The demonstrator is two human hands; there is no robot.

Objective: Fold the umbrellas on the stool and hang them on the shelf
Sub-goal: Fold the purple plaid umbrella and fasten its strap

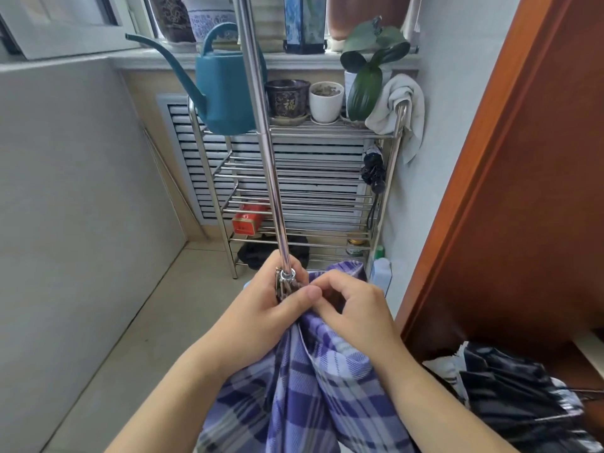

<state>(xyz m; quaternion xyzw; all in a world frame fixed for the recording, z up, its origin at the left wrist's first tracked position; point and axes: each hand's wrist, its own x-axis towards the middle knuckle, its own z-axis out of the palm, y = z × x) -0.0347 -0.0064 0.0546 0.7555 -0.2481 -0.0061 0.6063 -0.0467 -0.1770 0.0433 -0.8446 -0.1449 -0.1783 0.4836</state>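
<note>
Left hand curled round the gathered ribs where the rigid, slick steel shaft meets them; best grip there. Right hand pinching soft, light plaid umbrella cloth, held before the shelf. Dark umbrella lower right.

A gold 福 character marks the dark flowerpot

shelf | top tier: watering can, pots, towel | side: folded umbrella
</note>
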